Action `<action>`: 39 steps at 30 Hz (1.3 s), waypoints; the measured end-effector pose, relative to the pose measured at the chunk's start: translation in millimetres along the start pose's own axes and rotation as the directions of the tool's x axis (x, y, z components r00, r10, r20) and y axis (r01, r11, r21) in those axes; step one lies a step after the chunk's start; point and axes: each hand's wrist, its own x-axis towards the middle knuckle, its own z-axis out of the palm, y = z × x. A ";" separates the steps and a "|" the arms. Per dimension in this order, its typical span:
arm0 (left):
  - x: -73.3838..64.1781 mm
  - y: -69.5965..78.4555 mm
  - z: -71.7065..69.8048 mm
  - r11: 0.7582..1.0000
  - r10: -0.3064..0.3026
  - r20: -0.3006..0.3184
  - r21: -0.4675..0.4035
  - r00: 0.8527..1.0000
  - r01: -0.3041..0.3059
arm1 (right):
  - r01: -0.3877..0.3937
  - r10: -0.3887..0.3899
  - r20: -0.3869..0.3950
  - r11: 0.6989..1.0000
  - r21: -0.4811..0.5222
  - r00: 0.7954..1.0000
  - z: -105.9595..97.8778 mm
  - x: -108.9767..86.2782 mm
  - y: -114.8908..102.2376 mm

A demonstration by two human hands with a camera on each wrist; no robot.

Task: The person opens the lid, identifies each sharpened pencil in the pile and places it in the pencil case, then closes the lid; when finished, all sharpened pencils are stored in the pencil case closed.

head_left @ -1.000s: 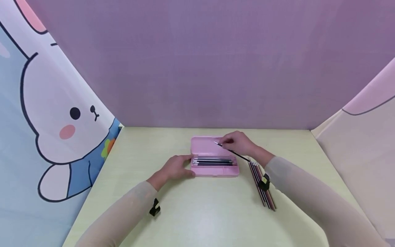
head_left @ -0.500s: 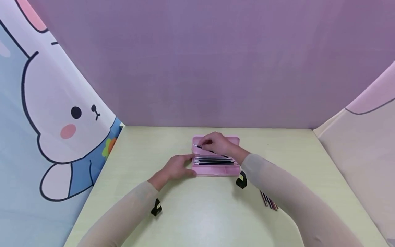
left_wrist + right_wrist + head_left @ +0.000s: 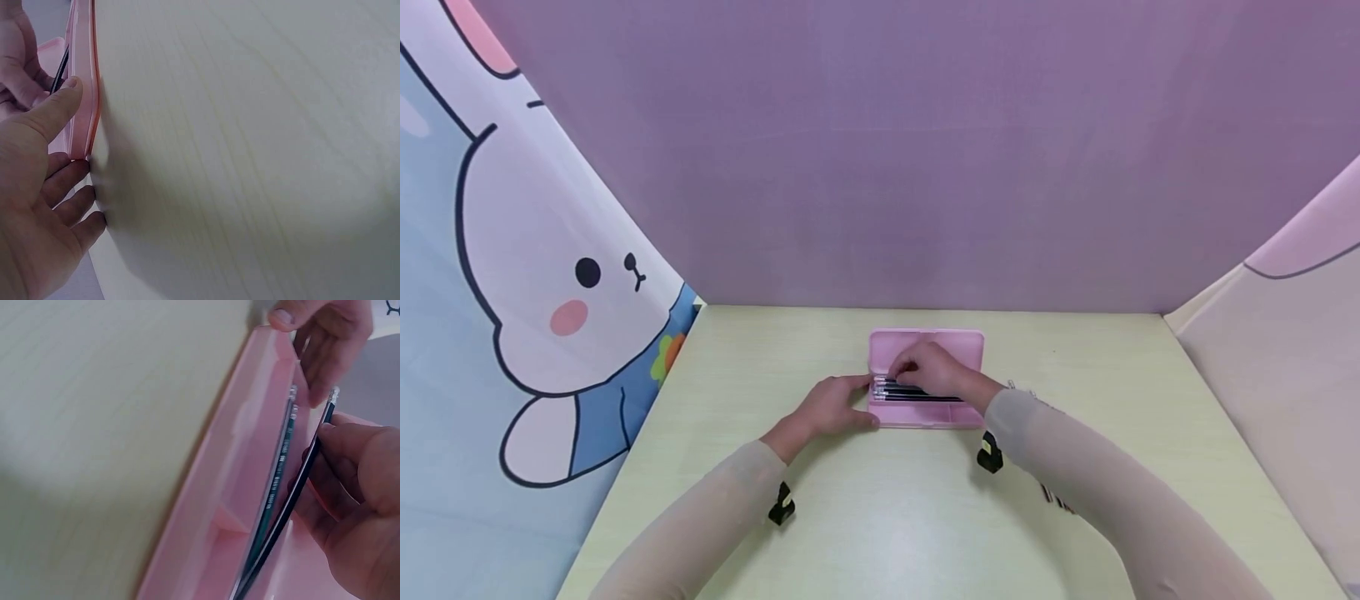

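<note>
A pink pencil case [image 3: 917, 415] lies with its lid [image 3: 962, 343] folded back on the table. Several dark pencils [image 3: 921, 398] lie lengthwise in its rear compartment. My left hand [image 3: 827, 407] holds the case's left end, thumb at the front corner and fingers round the side. Over the rear compartment, my right hand [image 3: 932, 371] pinches a dark pencil [image 3: 301, 475] near its eraser end. In the right wrist view this pencil slants across the compartment wall, beside the green pencils [image 3: 275, 478] inside; its far end runs out of frame.
More pencils [image 3: 1056, 498] lie on the table [image 3: 880, 517] right of the case, mostly hidden under the right sleeve. A purple panel [image 3: 925, 167] stands behind the table, and a rabbit-print cloth [image 3: 550, 250] hangs at left.
My right hand has carried the pencil left from beside the loose pencils, then lowered it to the rear compartment. The left hand has stayed at the case's left end.
</note>
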 end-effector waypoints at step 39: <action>13.9 1.9 -19.2 0.574 -0.290 0.052 -0.789 0.955 0.218 | -0.238 0.348 -0.148 0.840 0.488 0.926 -65.3 -100.6 39.5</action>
